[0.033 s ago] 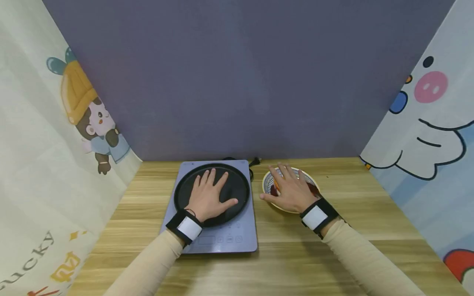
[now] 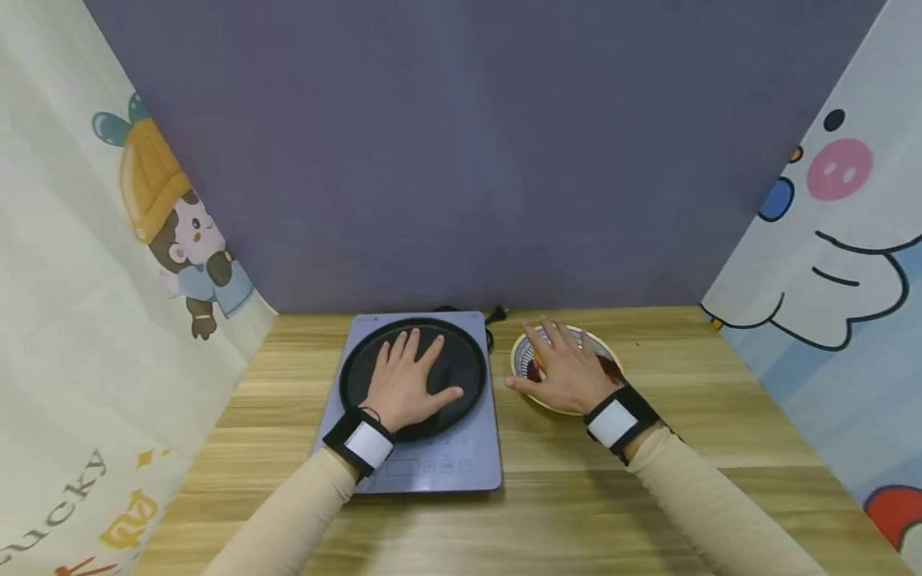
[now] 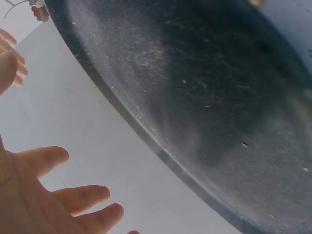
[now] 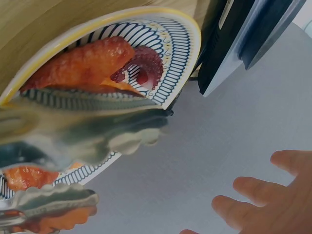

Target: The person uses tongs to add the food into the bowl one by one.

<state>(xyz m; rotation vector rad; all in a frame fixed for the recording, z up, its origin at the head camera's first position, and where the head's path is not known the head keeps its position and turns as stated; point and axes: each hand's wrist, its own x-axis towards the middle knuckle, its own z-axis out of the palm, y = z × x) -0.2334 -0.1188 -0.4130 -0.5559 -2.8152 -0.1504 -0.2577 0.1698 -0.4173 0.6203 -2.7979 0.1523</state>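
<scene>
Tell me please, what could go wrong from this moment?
1. The left hand is spread over the pan on the cooker; if the pan is hot, which I cannot tell, a touch might burn it.
2. The metal tongs extend over the bowl, close to the right hand; a careless move might knock them and perhaps spill the food.

Two hands [image 2: 406,388] [image 2: 574,378] — one each: pan [image 2: 461,376], cooktop [image 2: 479,448], bowl [image 4: 179,53], tongs [image 4: 105,131].

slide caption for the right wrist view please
Scalloped tongs before a patterned dish of food, the right hand extended in one corner.
</scene>
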